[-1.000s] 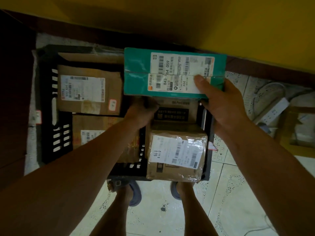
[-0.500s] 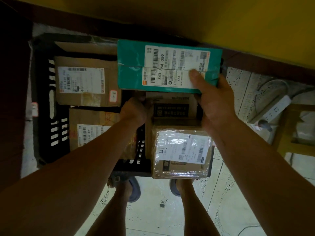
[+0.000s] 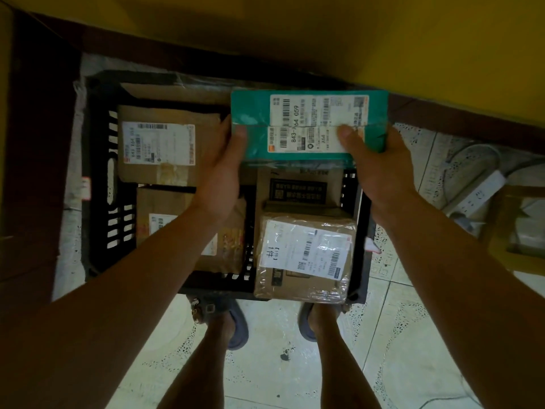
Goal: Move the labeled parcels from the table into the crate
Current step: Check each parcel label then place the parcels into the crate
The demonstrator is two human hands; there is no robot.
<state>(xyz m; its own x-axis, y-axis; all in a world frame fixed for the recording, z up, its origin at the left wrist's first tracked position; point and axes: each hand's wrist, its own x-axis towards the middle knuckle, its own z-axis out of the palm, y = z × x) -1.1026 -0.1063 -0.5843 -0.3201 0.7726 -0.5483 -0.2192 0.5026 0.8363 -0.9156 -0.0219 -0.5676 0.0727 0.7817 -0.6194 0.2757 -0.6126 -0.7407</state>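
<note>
Gripping with my left hand, thumb on top and fingers curled under, I hold the left edge of the teal parcel; my right hand clasps its right edge, thumb pressed on the white label. The parcel is flat in the air over the far right part of the black crate. At the crate's left lie a labelled brown parcel and, nearer me, a second brown parcel partly hidden by my left forearm. Directly under the teal one sits a black-printed box, and a taped parcel rests on its near end, against the crate's near rim. To the right a white power strip lies on the pale patterned floor tiles. My feet in slippers stand just beside the crate. A yellow wall rises behind.
</note>
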